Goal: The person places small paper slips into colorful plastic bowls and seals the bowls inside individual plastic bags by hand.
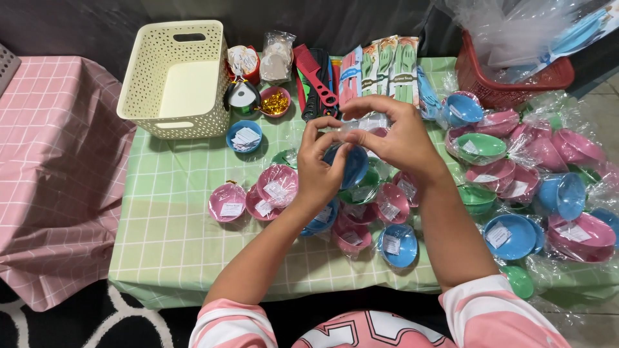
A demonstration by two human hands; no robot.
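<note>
Blue bowl [353,164] in clear wrap, raised above counter [174,219]; left hand [320,169] and right hand [396,132] both pinch it; cream basket [138,84] holds nothing visible; red basket [509,87] holds plastic bags

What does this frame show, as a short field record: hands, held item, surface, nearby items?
left hand: fingers pinching clear wrap at a blue bowl
right hand: fingers on the same wrap, from above
surface: green checked tablecloth
in front of the hands: wrapped pink, blue and green bowls
far left: cream perforated basket, nothing visible inside
far right: red basket with clear bags
</note>
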